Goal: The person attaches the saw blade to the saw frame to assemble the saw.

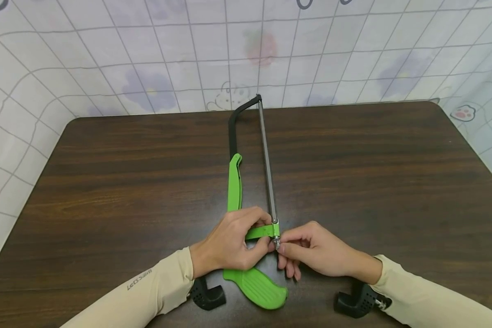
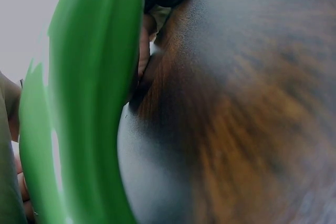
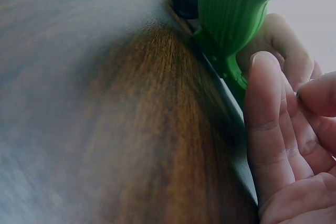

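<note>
A hacksaw (image 1: pixel 234 182) with a green and black frame lies on the table, its front end pointing away from me. Its straight grey blade side (image 1: pixel 266 159) runs along the right. My left hand (image 1: pixel 239 239) grips the green frame near the rear crosspiece (image 1: pixel 260 232), thumb and fingers bent around it. At the blade's near end, my right hand (image 1: pixel 320 250) pinches the small silver wing nut (image 1: pixel 276 243) between thumb and index finger; its exact shape is partly hidden. The ribbed green handle (image 1: pixel 262 289) extends towards me below both hands, and fills much of the left wrist view.
The dark wood-grain table (image 1: pixel 377 173) spreads around the saw. A white grid-patterned cloth (image 1: pixel 336 50) hangs behind the far edge. Black wrist cameras sit under both sleeves, the left one (image 1: pixel 208 295) close to the handle.
</note>
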{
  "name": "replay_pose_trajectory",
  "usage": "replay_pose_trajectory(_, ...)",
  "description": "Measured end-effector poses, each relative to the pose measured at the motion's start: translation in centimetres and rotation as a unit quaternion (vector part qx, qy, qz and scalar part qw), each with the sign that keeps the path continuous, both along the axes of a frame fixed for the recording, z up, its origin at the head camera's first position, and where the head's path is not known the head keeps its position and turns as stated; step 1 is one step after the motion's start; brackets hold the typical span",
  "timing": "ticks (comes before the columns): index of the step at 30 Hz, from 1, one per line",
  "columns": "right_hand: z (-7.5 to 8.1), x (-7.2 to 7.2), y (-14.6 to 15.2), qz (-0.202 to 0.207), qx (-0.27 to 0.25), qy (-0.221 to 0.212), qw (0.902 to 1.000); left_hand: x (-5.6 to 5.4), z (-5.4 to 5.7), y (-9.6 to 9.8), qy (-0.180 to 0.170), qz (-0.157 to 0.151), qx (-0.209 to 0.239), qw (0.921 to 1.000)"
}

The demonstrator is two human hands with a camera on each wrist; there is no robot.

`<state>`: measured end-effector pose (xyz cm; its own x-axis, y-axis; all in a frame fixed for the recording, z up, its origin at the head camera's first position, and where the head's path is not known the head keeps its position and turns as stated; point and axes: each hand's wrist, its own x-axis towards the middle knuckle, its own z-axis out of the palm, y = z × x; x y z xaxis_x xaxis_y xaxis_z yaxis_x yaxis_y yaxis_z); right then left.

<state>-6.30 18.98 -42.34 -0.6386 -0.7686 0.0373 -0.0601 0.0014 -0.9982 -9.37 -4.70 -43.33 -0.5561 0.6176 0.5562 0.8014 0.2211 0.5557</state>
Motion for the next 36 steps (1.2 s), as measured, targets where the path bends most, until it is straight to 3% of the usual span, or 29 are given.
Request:
replay_pose_trajectory(3, 0.01, -0.01, 0.05, 0.004, -0.010, -0.003, 0.9999, 0.00, 0.00, 0.01, 0.002, 0.001, 0.000, 1.0000)
replay_pose_trajectory(12, 0.17, 0.16, -0.06, -0.017, 0.029, -0.016, 0.9993, 0.04, -0.02, 0.05, 0.003, 0.001, 0.002, 1.0000)
replay_pose_trajectory(25, 0.29, 0.03, -0.05, -0.007, -0.004, -0.013, 0.9999, -0.02, 0.06, 0.03, 0.004, 0.002, -0.001, 1.0000)
replay_pose_trajectory(32, 0.48, 0.10, -0.24, -0.027, 0.034, -0.027, 0.9987, -0.05, 0.19, 0.06, 0.007, 0.004, -0.002, 1.0000)
replay_pose_trajectory(36, 0.54, 0.13, -0.31, -0.026, 0.030, -0.031, 0.9988, -0.02, 0.20, 0.07, 0.008, 0.004, -0.001, 1.0000)
